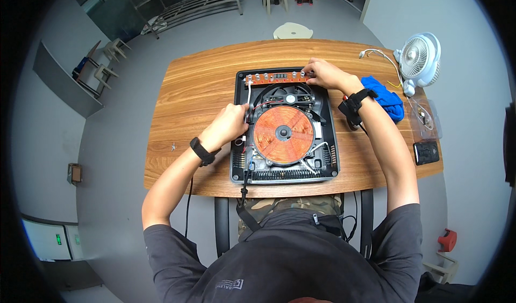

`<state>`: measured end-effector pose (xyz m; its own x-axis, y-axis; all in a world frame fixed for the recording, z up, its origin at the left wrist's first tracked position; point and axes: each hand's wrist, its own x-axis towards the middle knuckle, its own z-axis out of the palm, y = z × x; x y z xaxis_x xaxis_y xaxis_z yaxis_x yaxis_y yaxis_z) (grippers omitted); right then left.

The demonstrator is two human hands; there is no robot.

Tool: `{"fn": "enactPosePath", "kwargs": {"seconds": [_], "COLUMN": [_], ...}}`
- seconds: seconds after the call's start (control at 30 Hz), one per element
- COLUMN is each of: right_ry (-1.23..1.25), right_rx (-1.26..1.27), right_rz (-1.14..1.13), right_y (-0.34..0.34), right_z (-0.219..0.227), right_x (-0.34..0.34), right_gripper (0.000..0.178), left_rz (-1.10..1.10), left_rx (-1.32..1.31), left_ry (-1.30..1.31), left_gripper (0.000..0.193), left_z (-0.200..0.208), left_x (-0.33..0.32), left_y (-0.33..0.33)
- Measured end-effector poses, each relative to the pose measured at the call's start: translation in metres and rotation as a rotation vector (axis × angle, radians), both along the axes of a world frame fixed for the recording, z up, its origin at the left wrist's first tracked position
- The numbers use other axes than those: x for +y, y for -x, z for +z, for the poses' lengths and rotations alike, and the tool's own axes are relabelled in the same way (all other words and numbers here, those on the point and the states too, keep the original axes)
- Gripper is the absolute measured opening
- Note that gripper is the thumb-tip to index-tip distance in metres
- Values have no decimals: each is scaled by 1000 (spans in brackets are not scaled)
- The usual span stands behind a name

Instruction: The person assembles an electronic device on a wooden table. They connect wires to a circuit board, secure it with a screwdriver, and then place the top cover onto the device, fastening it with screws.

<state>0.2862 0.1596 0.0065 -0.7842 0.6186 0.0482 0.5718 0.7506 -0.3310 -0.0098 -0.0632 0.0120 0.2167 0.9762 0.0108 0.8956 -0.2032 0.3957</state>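
Observation:
An opened induction cooker lies on the table, its black housing (pixel 332 141) holding a round copper coil (pixel 269 125) and a black cooling fan (pixel 317 103) beyond it. Along the far edge sits an orange control board (pixel 280 81) with a small display and several buttons. My right hand (pixel 323 74) has its fingertips closed around the right end of this board. At the housing's left side, my left hand (pixel 232 123) has its fingers pressed together beside a white cable (pixel 249 92) that runs up to the board. What those fingers hold, if anything, is hidden.
Right of the housing are a blue cloth (pixel 384 97), a white desk fan (pixel 417 55), a clear plastic box (pixel 432 119) and a black case (pixel 426 153). Small metal pieces (pixel 173 147) lie at the left. A pale stool (pixel 293 31) stands past the table's far edge.

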Motion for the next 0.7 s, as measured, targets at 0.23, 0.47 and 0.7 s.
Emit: {"fn": "enactPosePath", "kwargs": {"seconds": [0.23,0.47,0.7], "right_ry": [-1,-3,0], "right_rx": [9,16,36], "right_rz": [4,10,-5], "right_y": [2,0,1], "right_z": [2,-3,-1], "right_x": [-2,2,-2], "right_gripper": [41,40,39], "left_rz": [18,35,67], "left_rx": [76,42,76], "left_ry": [-42,-28,-62], "left_gripper": [44,40,41], "left_z": [-10,-8,-14], "left_x": [3,3,1], "left_y": [2,-4,-5]}}
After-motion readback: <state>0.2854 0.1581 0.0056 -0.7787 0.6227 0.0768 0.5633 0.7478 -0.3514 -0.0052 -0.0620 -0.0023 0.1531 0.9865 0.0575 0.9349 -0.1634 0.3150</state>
